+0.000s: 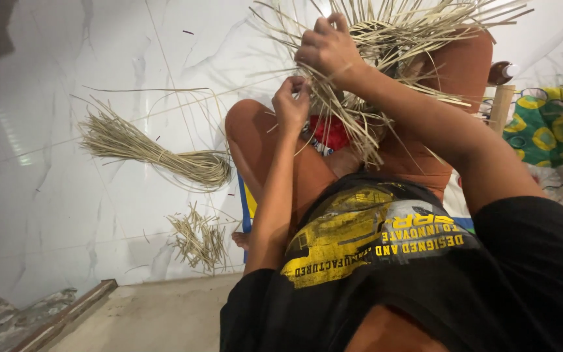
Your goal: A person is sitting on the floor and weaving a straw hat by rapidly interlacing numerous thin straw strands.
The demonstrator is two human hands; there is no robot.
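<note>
Sitting cross-legged on a pale marbled tile floor (66, 195), a person in a black shirt with a yellow print across the chest (373, 238) works a woven piece of thin, straw-coloured strips (386, 32) resting on the knees, its loose ends fanning out in every direction. The camera view is turned, so the knees sit near the top. The right hand (327, 49) is closed over the strips at the edge of the weave, fingers curled around several strands. The left hand (291, 104) sits just below it, fingertips pinched shut on a few hanging strips.

On the floor to one side lies a tied bundle of long strips (151, 153), bound near one end and splayed at the other. Nearer the person's foot is a small loose pile of short cut pieces (197, 241). Under the legs, a blue and yellow mat edge (247, 202) shows. Beyond the knees lies a green cloth with yellow circles (545, 127), and beside it a small brown bottle with a white cap (502, 70); its contents cannot be made out.
</note>
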